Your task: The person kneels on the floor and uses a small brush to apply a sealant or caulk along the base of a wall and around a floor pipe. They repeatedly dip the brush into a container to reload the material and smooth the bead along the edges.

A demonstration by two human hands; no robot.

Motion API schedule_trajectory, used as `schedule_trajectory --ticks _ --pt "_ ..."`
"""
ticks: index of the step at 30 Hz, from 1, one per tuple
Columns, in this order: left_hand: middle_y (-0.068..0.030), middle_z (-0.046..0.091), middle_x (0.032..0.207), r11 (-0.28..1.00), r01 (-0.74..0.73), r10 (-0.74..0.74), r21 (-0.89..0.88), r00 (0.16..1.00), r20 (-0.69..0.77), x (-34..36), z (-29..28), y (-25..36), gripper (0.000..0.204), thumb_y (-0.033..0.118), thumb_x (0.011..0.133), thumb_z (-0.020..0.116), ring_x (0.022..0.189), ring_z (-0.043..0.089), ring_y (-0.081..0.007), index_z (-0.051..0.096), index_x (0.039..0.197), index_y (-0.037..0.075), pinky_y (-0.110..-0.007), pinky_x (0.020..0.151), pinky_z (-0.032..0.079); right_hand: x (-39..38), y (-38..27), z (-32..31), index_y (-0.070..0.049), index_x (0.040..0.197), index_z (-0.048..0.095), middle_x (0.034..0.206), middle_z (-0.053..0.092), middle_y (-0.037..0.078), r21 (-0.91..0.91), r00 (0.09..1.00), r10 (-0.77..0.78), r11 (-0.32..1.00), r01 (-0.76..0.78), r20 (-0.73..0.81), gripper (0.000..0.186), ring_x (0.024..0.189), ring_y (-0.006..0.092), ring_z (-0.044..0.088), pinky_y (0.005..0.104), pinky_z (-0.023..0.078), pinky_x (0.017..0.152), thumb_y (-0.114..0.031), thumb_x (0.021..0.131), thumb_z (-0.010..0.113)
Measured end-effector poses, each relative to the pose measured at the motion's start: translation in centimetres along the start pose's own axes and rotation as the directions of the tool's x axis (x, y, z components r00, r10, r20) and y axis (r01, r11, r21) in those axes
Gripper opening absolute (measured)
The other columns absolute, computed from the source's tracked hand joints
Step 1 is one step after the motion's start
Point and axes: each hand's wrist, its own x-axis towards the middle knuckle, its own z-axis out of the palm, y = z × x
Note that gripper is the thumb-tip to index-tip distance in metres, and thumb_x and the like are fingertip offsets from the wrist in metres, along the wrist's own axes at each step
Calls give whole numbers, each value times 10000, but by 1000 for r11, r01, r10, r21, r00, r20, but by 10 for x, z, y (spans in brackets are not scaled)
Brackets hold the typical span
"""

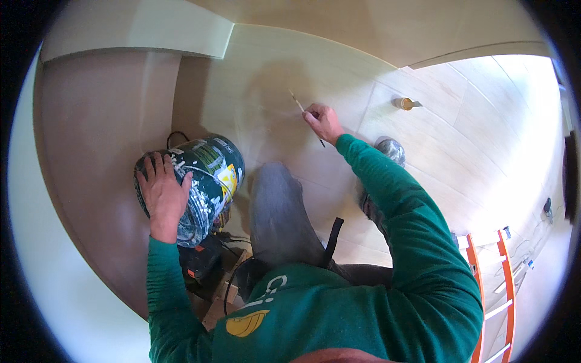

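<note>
My right hand (325,123) is closed around a thin paintbrush (296,100), held slanting over the pale tiled floor. Its light tip points up and left, and a dark end sticks out below the fist. On the left, my left hand (163,189) lies with fingers spread on a dark green bucket (209,158). White smears and a yellow label patch show on the bucket's side. A small cup (402,103) holding something tan, with a flat blade-like tool (416,104) across its rim, stands on the floor right of my right hand.
A wall with a ledge (139,27) runs along the left and top. Below the bucket lie a black and red tool case or power tool (201,259) and wood pieces (218,311). An orange ladder (507,278) is at lower right, beside cords. My knee (275,206) is between my arms.
</note>
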Motion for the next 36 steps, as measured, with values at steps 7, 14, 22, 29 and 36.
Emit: schedule_trajectory --ticks 7,14,22,29,36 --pt "-196 462 1630 1000 -10 10 -7 999 48 -44 -4 -4 727 499 1001 637 1521 388 -388 539 1522 2 -590 1217 319 -48 -62 -110 -35 960 738 800 706 168 -113 945 -167 972 205 282 191 717 306 693 440 563 704 -213 942 672" --pt "-155 325 1717 998 -28 9 -65 960 -279 -70 23 10 661 410 971 698 1543 350 -375 555 1516 65 -583 1193 334 -117 -116 -211 -5 912 694 801 656 189 -352 912 -106 900 258 397 205 707 364 654 477 527 687 -207 932 664" --pt "-120 544 1567 893 -337 159 -300 858 -489 -98 38 13 288 221 864 815 1478 453 -376 771 1101 63 -591 1188 346 -200 -113 -258 30 1020 727 826 680 97 -317 973 228 921 -227 -35 155 715 136 609 311 518 671 -119 1006 687" --pt "-91 622 1446 640 -656 558 -401 755 -344 -86 76 3 330 287 750 873 1471 447 -410 761 994 96 -732 1228 226 -245 -95 -285 30 1187 699 862 663 77 -273 928 106 938 -212 -356 229 750 124 613 296 515 671 -161 1092 615" --pt "-40 627 1420 679 -643 536 -354 764 -360 -87 98 6 279 317 812 770 1468 430 -362 776 1052 175 -733 1238 183 -280 -46 -252 -9 1443 615 834 560 -12 108 729 325 938 -329 -602 355 678 35 499 192 399 569 -178 1140 542"
